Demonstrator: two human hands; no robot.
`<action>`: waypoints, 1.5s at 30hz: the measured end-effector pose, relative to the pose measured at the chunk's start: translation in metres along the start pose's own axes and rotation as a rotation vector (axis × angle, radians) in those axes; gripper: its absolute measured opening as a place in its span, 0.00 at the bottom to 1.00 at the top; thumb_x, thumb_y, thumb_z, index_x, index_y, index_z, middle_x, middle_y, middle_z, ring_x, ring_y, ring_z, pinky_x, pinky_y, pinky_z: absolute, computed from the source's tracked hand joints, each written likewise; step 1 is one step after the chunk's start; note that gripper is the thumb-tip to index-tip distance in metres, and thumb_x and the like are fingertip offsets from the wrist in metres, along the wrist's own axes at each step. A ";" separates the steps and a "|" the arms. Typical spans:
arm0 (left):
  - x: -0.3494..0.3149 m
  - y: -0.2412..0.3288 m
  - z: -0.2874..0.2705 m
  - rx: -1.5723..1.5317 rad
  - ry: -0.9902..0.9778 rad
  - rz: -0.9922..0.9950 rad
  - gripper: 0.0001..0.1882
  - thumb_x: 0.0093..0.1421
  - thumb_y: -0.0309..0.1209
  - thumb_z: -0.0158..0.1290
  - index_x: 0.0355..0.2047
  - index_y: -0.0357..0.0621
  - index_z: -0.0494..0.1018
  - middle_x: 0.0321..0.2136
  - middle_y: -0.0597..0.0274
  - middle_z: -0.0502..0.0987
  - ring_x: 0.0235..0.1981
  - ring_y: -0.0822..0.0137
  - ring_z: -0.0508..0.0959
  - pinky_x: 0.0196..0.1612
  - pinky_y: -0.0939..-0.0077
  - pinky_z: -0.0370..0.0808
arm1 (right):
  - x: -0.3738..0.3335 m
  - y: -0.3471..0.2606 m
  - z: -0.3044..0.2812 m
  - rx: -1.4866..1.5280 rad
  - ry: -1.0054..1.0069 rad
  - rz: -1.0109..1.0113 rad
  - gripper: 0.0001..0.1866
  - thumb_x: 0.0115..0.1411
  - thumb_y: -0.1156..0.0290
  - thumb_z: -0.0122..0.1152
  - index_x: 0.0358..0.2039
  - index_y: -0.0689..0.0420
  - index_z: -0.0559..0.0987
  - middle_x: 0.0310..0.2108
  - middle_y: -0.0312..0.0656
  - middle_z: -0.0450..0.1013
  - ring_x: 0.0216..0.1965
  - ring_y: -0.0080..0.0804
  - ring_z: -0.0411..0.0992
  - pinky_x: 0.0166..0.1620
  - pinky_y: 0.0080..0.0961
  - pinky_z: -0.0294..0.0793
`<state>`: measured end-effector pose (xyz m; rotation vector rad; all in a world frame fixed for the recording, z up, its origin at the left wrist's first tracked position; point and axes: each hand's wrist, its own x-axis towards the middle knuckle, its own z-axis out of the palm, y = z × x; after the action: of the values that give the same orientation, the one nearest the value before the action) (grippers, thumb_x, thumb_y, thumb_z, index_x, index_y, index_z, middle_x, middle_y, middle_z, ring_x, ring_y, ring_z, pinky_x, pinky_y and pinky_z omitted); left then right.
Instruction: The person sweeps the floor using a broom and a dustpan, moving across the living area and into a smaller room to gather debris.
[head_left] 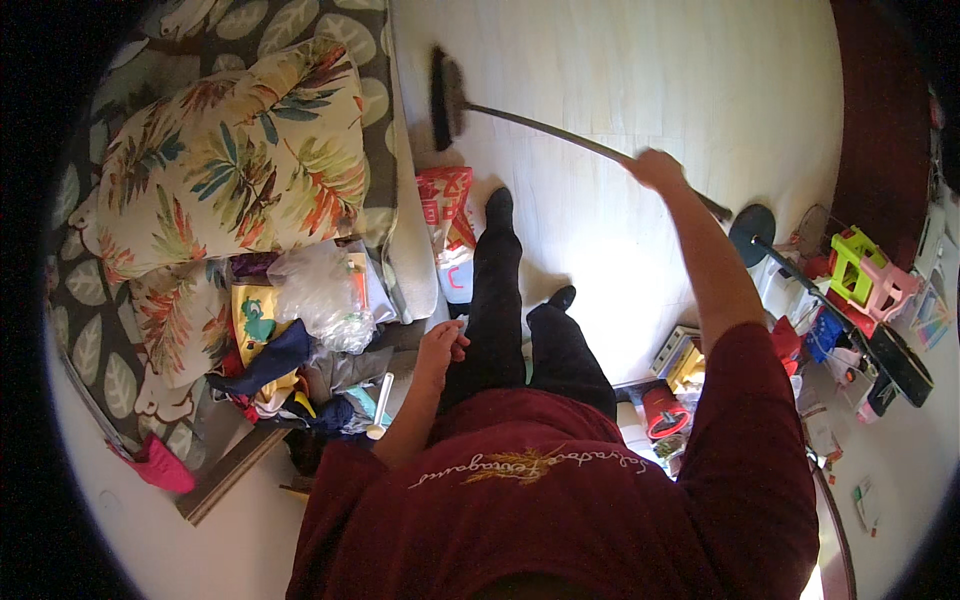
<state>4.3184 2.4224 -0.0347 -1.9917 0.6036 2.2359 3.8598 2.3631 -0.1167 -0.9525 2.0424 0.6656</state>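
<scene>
My right hand (pixel 658 170) is closed around the dark handle of a broom (pixel 555 131), well out in front of me. The handle's free end sticks out to the right of my fist. At the far left end of the stick, the dark bristle head (pixel 445 100) rests on the pale floor beside the sofa. My left hand (pixel 443 347) hangs near my left thigh with its fingers curled in; whatever it may hold is too small to make out. A red and white printed bag (pixel 447 215) lies between the sofa and my left foot.
On the left, a leaf-patterned sofa (pixel 370 100) bears floral cushions (pixel 240 165), a clear plastic bag (pixel 325 295) and piled clothes (pixel 270 360). To the right are a round dark base with a pole (pixel 752 235), a green and pink plastic stool (pixel 868 275) and a red pot (pixel 664 412).
</scene>
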 end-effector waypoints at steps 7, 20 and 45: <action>0.004 0.049 0.034 0.022 -0.074 0.043 0.14 0.56 0.31 0.41 0.38 0.36 0.67 0.19 0.61 0.71 0.14 0.76 0.67 0.18 0.85 0.65 | -0.057 0.200 -0.004 0.050 0.019 0.356 0.33 0.50 0.43 0.39 0.35 0.65 0.72 0.38 0.58 0.66 0.42 0.51 0.65 0.45 0.39 0.63; 0.002 0.079 0.065 0.011 0.061 0.033 0.15 0.55 0.31 0.41 0.40 0.36 0.67 0.19 0.61 0.71 0.14 0.76 0.66 0.17 0.85 0.64 | 0.004 0.102 -0.072 0.073 0.167 -0.108 0.27 0.54 0.47 0.37 0.27 0.61 0.73 0.28 0.53 0.70 0.33 0.49 0.69 0.37 0.41 0.67; 0.058 0.267 0.250 0.194 -0.036 0.028 0.14 0.55 0.32 0.41 0.39 0.38 0.67 0.20 0.62 0.71 0.15 0.76 0.67 0.19 0.85 0.65 | 0.032 0.400 -0.092 0.233 0.031 0.459 0.33 0.52 0.43 0.35 0.32 0.65 0.72 0.33 0.60 0.68 0.38 0.54 0.66 0.41 0.43 0.64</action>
<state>3.9904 2.2517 -0.0110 -1.8570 0.8148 2.1305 3.4869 2.5181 -0.0382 -0.3620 2.3281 0.6287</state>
